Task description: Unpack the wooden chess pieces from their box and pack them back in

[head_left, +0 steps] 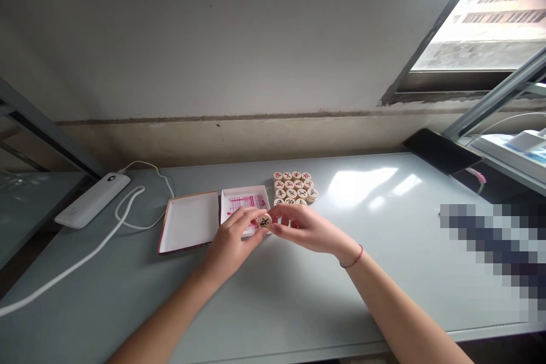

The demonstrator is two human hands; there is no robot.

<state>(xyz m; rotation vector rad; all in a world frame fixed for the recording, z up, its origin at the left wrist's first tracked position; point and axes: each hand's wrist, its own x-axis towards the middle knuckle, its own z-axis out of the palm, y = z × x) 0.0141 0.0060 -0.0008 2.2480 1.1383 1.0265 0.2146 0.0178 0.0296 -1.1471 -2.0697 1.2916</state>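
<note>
Between the fingertips of both hands is a round wooden Chinese chess piece (pixel 265 220) with a dark character on its face. My left hand (pixel 237 233) pinches it from the left, in front of the box bottom (pixel 223 207), which has a red-and-white printed inside. From the right, my right hand (pixel 305 227) grips the same piece, its fingers curled. Just beyond the right hand, several more chess pieces (pixel 294 185) stand in close rows, with red characters on the farther ones and dark ones nearer. My right hand hides part of the nearest row.
Left of the box bottom lies a shallow white-lined box lid (pixel 191 219). A white power bank (pixel 92 199) with a cable (pixel 102 242) is at the far left. At the back right is a dark tablet-like slab (pixel 441 151). A wall runs behind the grey table (pixel 384 250).
</note>
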